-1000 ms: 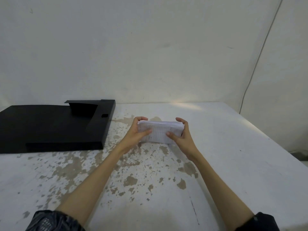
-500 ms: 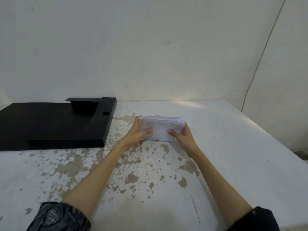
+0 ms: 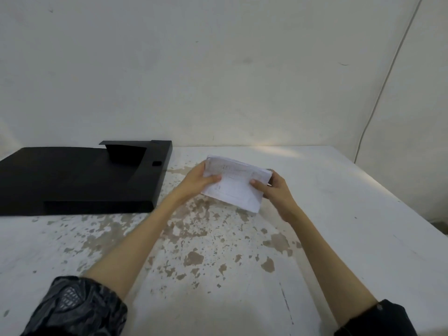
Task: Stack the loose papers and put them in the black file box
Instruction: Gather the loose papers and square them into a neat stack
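White printed sheets, your stack of papers (image 3: 234,184) is up off the table (image 3: 339,214), tilted, with your left hand (image 3: 197,181) pinching its left short end and your right hand (image 3: 276,189) pinching the right, thumbs on top and fingers curled underneath. It's light and floppy, so I'd guess the middle sags and loose sheets can fan out if you ease off. Best grip is those two short ends, squeezed firmly. The black file box (image 3: 80,178) sits just left of your hands, lying flat and opened out on the table
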